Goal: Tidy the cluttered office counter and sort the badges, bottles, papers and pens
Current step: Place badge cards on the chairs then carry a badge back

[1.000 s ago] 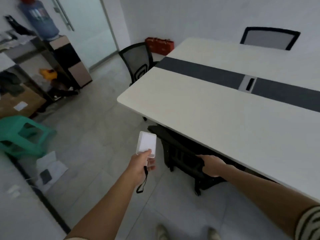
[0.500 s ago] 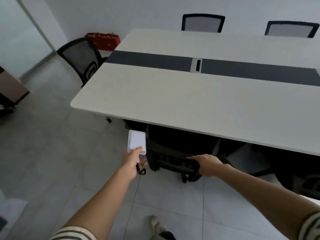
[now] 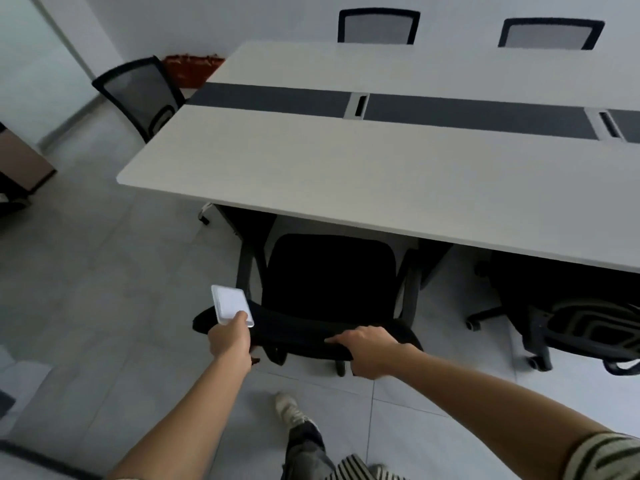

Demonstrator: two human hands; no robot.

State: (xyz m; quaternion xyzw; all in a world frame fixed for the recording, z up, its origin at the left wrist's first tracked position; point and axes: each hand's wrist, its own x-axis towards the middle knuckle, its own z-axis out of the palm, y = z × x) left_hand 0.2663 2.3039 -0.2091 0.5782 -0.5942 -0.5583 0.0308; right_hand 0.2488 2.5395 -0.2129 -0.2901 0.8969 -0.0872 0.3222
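My left hand [image 3: 229, 337] pinches a white badge holder [image 3: 230, 304] by its lower edge, with a dark strap hanging below the hand. My right hand [image 3: 369, 349] grips the top edge of the backrest of a black office chair [image 3: 329, 282]. The chair is tucked partly under the long white table [image 3: 346, 168], which has a dark strip along its middle. The badge is held just left of the chair, above the floor.
A second black chair [image 3: 568, 323] sits under the table at right. A mesh chair [image 3: 138, 95] stands at the table's left end, and two more chair backs [image 3: 379, 26] show behind it. A red box [image 3: 192, 69] lies by the wall. My foot [image 3: 289, 408] is on the tiled floor.
The view has turned right and moved closer to the table. My right hand went from touching the chair's back to gripping its top edge. The badge stays in my left hand.
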